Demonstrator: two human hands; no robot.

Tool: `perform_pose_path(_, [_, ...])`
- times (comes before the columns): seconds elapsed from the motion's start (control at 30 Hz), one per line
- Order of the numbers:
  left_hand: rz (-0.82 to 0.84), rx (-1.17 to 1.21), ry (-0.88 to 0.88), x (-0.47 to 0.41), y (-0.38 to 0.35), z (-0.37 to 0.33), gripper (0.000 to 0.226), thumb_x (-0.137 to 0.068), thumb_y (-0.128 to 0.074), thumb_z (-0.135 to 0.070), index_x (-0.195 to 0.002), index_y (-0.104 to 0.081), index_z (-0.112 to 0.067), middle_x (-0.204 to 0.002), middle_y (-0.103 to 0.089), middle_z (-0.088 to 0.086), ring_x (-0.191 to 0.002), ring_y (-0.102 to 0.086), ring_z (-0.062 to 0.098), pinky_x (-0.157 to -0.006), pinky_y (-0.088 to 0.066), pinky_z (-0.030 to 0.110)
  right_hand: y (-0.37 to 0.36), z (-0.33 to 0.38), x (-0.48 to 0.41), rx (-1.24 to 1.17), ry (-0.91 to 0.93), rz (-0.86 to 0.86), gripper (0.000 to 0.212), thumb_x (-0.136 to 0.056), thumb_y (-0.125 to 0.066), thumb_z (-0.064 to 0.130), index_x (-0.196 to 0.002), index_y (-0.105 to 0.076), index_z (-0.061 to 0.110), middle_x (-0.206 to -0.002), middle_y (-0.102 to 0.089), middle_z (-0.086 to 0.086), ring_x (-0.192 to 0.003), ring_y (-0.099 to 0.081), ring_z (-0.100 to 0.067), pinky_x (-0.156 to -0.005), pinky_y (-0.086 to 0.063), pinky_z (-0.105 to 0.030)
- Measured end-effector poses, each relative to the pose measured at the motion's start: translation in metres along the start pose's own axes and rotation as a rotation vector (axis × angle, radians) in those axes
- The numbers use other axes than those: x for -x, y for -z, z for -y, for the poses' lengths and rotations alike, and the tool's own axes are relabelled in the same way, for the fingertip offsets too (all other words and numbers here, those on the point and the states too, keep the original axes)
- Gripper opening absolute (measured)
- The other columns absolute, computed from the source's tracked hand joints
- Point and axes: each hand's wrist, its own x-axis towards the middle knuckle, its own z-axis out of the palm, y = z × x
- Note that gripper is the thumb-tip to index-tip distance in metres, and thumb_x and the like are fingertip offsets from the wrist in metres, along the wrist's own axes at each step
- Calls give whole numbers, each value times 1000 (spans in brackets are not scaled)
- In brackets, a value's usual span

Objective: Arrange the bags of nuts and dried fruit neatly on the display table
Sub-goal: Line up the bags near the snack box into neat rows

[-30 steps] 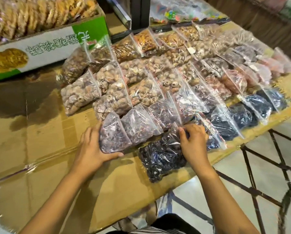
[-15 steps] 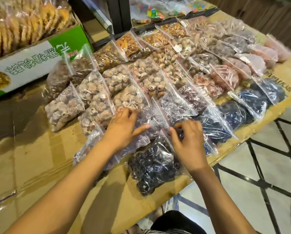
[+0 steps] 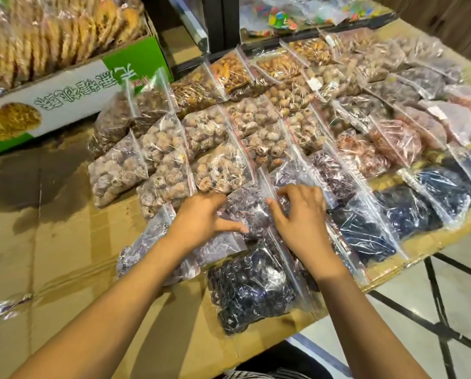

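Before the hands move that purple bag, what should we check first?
1. Both hands on the purple bag: ok. The left hand and right hand grip it from either side.
2. Its zip closed: cannot tell. The hands cover part of it.
3. Dark bag safe on the table: probably not ok. It lies close to the front edge, out of line.
4. Second purple bag free: not ok. The left forearm lies across it.
5. Back rows tidy: ok. The pale fruit bags overlap in lines.
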Motion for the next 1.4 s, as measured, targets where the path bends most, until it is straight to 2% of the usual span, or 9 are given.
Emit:
perform_pose_path(0.17, [-120,99,-18,-5,-1,-13,54,-60,-55,-70,-73,-47,-19,-73,-46,-11,-68,-43,5,-69,-47,27,1,-2,-4,57,22,60,42,-89,-49,52,-111,-57,17,-113,-54,-4,-114,-34,-23,-98,-35,-46])
perform_pose_path(0.3, [6,-150,56,-9,-9,-15,76,-62,-35,-81,-107,-50,-22,-133,-42,2,-130,-34,20,-113,-30,46,2,-1,-7,76,27,78,41,-89,-50,50,-109,-59,15,-111,-55,-6,-111,-34,-23,-94,-36,-44])
perform_pose_path(0.37, [-66,-130,76,-4,-2,-12,84,-65,-35,-80,-124,-46,-21,-151,-27,6,-142,-19,24,-118,-14,48,6,4,-9,81,0,87,40,-89,-50,49,-109,-59,15,-111,-57,-7,-109,-35,-23,-92,-37,-46])
perform_pose_path(0.57, [-486,92,253,11,47,61,75,-79,-57,-61,-137,-37,-17,-142,-40,9,-132,-36,23,-110,-30,41,3,57,-15,62,67,67,45,-90,-52,42,-121,-52,10,-120,-55,-10,-117,-39,-26,-96,-39,-43])
perform_pose_path(0.73, [-394,74,452,22,64,174,105,-65,-62,-69,-144,-29,-9,-150,-32,19,-140,-26,36,-115,-21,51,-48,126,-51,-62,41,202,42,-88,-57,41,-116,-55,10,-110,-62,-12,-105,-55,-30,-86,-48,-40])
perform_pose_path(0.93, [-21,37,332,20,90,262,146,-35,-64,-88,-151,-6,-22,-158,-18,14,-144,-17,33,-116,-19,51,-122,153,-96,-11,-317,238,31,-89,-55,31,-102,-64,4,-89,-65,-14,-85,-63,-32,-62,-39,-29])
perform_pose_path(1.1, [-74,152,156,0,94,280,118,-44,-82,-60,-142,-32,-20,-138,-47,11,-127,-45,30,-106,-37,43,-118,163,-82,-17,-252,51,26,-89,-48,14,-63,-50,14,-67,-57,-16,-65,-55,-30,-55,-28,-29])
perform_pose_path(1.23, [-315,391,149,1,87,274,96,-56,-89,-30,-136,-37,-26,-137,-44,4,-125,-42,20,-107,-35,41,-103,162,-69,19,-176,-74,21,-97,-45,19,-80,-56,24,-63,-58,-4,-51,-50,-18,-47,-25,-23])
perform_pose_path(1.4, [-229,420,159,-17,71,272,114,-57,-89,-36,-146,-19,-24,-150,-29,7,-136,-31,24,-114,-27,47,-122,152,-70,158,-173,29,22,-99,-40,24,-93,-58,14,-72,-61,-7,-62,-56,-23,-51,-36,-26])
